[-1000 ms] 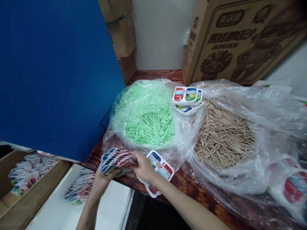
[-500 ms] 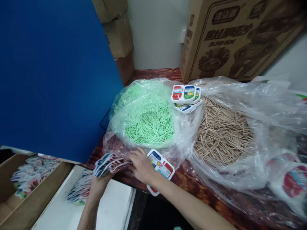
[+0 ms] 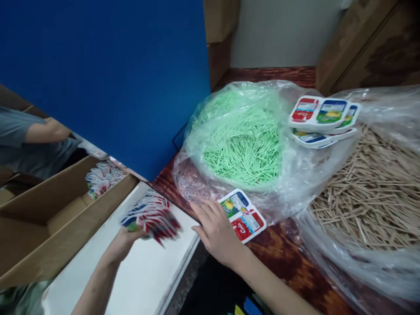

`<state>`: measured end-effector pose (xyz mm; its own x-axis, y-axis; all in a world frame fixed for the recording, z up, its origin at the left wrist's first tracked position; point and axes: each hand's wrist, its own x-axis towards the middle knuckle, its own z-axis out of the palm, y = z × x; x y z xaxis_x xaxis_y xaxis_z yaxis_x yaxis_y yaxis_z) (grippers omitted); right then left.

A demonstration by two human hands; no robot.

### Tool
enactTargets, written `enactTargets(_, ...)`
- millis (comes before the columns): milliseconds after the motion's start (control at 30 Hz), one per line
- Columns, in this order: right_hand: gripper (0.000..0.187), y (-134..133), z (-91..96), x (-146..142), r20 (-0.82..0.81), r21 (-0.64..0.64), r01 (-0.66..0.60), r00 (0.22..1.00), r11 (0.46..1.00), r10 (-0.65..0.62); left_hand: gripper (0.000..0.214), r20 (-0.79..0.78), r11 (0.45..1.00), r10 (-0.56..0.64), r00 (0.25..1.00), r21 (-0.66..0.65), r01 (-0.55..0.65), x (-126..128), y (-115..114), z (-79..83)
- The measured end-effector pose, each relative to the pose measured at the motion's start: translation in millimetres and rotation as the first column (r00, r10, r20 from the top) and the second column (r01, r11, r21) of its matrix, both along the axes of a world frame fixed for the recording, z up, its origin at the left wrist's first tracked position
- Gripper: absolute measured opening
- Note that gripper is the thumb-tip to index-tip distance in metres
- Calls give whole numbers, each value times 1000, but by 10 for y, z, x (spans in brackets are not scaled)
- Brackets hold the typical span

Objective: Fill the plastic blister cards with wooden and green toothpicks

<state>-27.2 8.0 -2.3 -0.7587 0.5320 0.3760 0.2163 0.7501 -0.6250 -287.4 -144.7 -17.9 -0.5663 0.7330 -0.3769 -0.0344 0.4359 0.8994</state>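
My left hand [image 3: 122,241] is closed round a fanned stack of red, white and blue printed trays [image 3: 151,215], held over a white surface [image 3: 141,280]. My right hand [image 3: 217,229] lies flat and open at the edge of the wooden table [image 3: 275,245], its fingers touching a single printed tray [image 3: 243,214]. Just beyond it sits a clear bag of green sticks [image 3: 244,146].
A stack of printed trays [image 3: 323,118] rests between the green bag and a bag of tan wooden sticks [image 3: 367,188]. A blue panel [image 3: 108,74] stands at left. A cardboard box [image 3: 55,218] holds more trays [image 3: 103,177]. Another person's arm [image 3: 42,131] shows at far left.
My left hand has carried the fanned stack down and left, off the table over the white surface. My right hand let go of the stack and now rests flat by the single tray. The view shifted left.
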Motion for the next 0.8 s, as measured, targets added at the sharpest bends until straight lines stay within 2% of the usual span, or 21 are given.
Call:
enactTargets(67, 37, -49, -29, 64, -8, -16, 13, 1000, 1000, -13, 35, -21, 992, 5, 1000, -125, -8, -211, -365, -79)
enactTargets(133, 29, -97, -78, 113, -22, -29, 23, 999, 999, -23, 38, -24, 973, -17, 1000, -231, 11, -407, -671, -235)
enactTargets(200, 26, -156, -128, 147, -40, -32, 30, 999, 999, -32, 38, -27, 944, 17, 999, -329, -26, -571, -884, -459)
enactTargets(267, 26, -221, -173, 172, -51, -28, 32, 998, 999, -33, 38, -35, 920, 115, 993, -373, -119, -705, -997, -716)
enactTargets(367, 28, -296, -227, 212, -42, -28, 22, 999, 999, -24, 36, -44, 904, 175, 984, -388, -178, -879, -1016, -1073)
enactTargets(433, 30, -316, -258, 245, -26, -40, 23, 999, 999, -24, 37, -41, 900, 189, 981, -392, -190, -997, -967, -1250)
enactTargets(667, 32, -271, -352, 334, 1, -109, 89, 996, 990, -89, 42, -77, 901, 226, 971, -363, -238, -1426, -744, -1574)
enactTargets(800, 32, -286, -396, 293, 15, -141, 90, 996, 986, -89, 30, -205, 845, 283, 937, -408, -344, -1537, -665, -1799)
